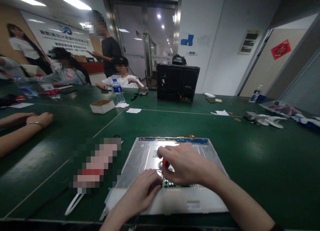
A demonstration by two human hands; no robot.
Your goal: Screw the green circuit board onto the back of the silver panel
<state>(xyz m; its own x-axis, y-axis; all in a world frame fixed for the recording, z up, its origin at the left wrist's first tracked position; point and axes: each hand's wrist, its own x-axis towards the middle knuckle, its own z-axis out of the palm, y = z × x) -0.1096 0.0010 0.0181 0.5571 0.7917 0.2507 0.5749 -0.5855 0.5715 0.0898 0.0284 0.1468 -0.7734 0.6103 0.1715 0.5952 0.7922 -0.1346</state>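
A flat metal-backed display panel (135,167) lies before me on the table, with a blue circuit strip (200,140) along its far edge. My right hand (186,161) is over the panel's middle, its fingers closed around a red-handled screwdriver (164,161) that points down. Just below it, part of a green circuit board (168,183) shows. My left hand (142,189) rests beside that board with curled fingers, close to the screwdriver's lower end. Whatever those fingers pinch is hidden.
Left of the panel lies a blurred pinkish item with a white loop (73,203). Another person's forearms (27,126) rest at the far left. Farther back stand a white box (102,107), a water bottle (118,91) and a black monitor housing (178,83). Gloves (271,120) lie at right.
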